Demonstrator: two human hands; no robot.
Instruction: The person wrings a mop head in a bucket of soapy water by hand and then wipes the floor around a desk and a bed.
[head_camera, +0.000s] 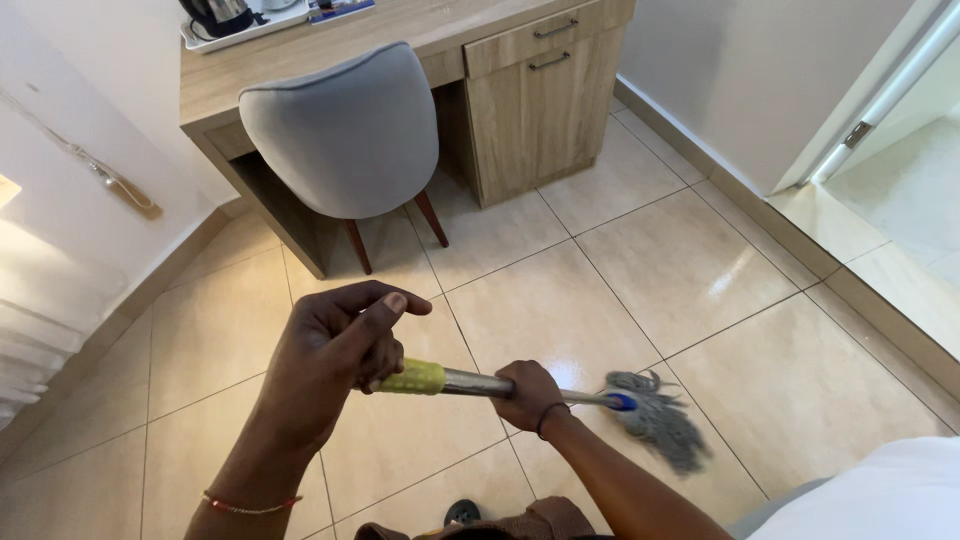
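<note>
The glossy beige tiled floor (690, 270) carries a grey mop head (655, 420), slightly blurred, and a chair (345, 130).

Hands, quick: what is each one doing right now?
Left hand: closed around the yellow-green grip end of the mop handle.
Right hand: closed around the metal shaft, nearer the mop head.

The left hand (335, 335) sat at about nine o'clock from frame centre, its forearm rising from seven o'clock, a thin red band on the wrist. Its fingers curled loosely, index finger stretched toward two o'clock. The right hand (527, 395) was a closed fist at six o'clock, forearm entering from five o'clock.
</note>
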